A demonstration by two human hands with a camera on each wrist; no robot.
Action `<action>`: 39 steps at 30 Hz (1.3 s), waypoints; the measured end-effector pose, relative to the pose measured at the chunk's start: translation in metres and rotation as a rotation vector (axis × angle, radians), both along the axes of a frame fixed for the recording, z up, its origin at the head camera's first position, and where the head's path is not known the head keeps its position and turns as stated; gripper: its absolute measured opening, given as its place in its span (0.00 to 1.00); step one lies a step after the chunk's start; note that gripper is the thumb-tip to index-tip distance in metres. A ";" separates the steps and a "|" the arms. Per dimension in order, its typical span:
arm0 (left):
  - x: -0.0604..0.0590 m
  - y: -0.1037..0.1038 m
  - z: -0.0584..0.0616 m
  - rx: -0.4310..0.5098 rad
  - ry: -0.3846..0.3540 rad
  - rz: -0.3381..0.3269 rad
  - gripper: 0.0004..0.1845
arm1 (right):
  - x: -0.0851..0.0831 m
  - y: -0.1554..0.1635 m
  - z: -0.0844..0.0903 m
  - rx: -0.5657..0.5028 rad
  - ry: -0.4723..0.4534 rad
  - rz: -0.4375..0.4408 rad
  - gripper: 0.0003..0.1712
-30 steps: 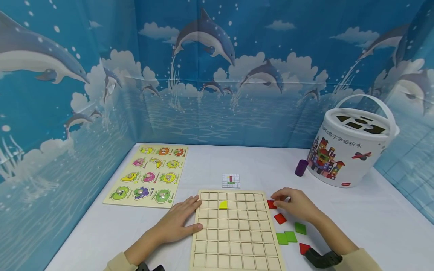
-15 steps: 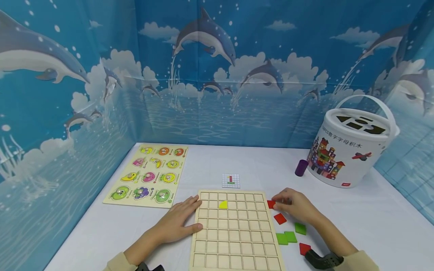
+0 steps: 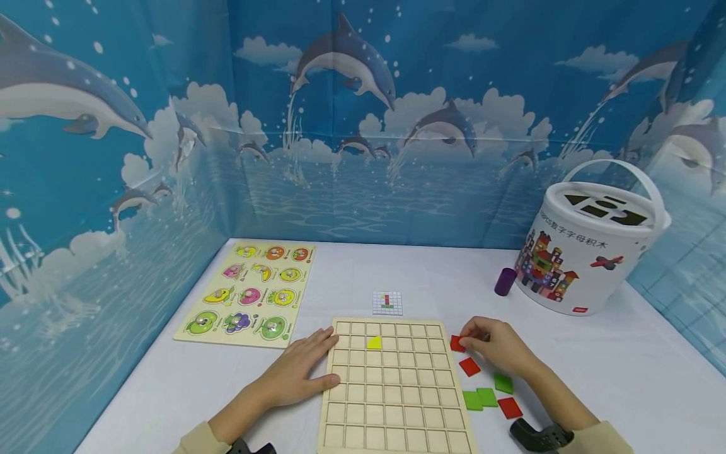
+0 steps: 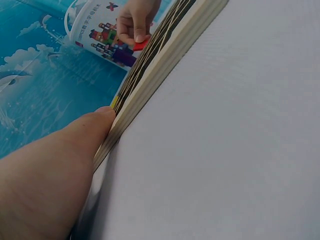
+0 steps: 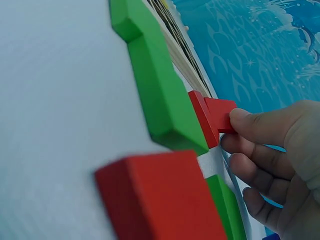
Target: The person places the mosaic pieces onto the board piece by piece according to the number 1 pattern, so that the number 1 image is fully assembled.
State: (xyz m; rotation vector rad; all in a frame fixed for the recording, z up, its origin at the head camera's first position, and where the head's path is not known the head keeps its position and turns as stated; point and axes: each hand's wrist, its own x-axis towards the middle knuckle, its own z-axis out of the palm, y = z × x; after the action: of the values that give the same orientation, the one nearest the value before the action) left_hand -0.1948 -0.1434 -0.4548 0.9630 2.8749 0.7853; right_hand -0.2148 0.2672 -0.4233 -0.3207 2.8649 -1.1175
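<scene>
Pinching a red tile [image 3: 457,343] between thumb and fingertips, my right hand [image 3: 495,347] sits just off the right edge of the grid board [image 3: 395,391], near its top corner. From the right wrist view the tile looks held by one corner only, with the other fingers curled loosely under it. I judge that grip thin: a small twist on the lift could let the tile pivot out and drop onto the table [image 3: 624,372] or onto the board.

My left hand [image 3: 299,373] lies flat with fingers straight, holding nothing, pressed along the board's left edge. The left wrist view shows the thumb tip butted against that edge. If this hand eases off while the right one presses a tile into a cell, I'd expect the board to slide on the smooth cloth.

A second red tile [image 3: 469,366] lies just beside the held one, close under my right palm, so dragging instead of lifting could knock it along. Nearer me lie three green tiles [image 3: 487,396], two of them touching, and one more red tile [image 3: 509,407]; my right forearm passes right over them, and a low sweep could scatter them.

On the board, one yellow piece [image 3: 374,342] sits in the second row. The cells look snug, so a tilted tile could catch on a divider and jolt that piece. Beyond the board lies a small pattern card [image 3: 387,303]; misreading it would put the tile in the wrong cell.
</scene>
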 end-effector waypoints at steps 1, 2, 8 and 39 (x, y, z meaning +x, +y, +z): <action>0.000 0.000 0.000 0.000 0.000 0.001 0.41 | 0.000 0.000 0.000 -0.004 -0.002 -0.003 0.05; 0.000 0.000 0.000 -0.001 0.000 0.001 0.41 | -0.001 0.001 0.000 -0.008 -0.003 -0.006 0.05; 0.000 -0.001 0.001 0.002 -0.014 0.000 0.41 | -0.003 0.003 0.000 -0.031 -0.004 0.007 0.05; 0.000 -0.001 0.000 0.003 -0.011 0.000 0.41 | -0.011 -0.036 0.014 -0.087 0.067 0.119 0.03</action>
State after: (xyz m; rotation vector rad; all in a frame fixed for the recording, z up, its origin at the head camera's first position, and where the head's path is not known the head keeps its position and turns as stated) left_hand -0.1948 -0.1444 -0.4547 0.9562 2.8653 0.7920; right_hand -0.2257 0.2310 -0.4093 -0.5361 2.8155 -1.2332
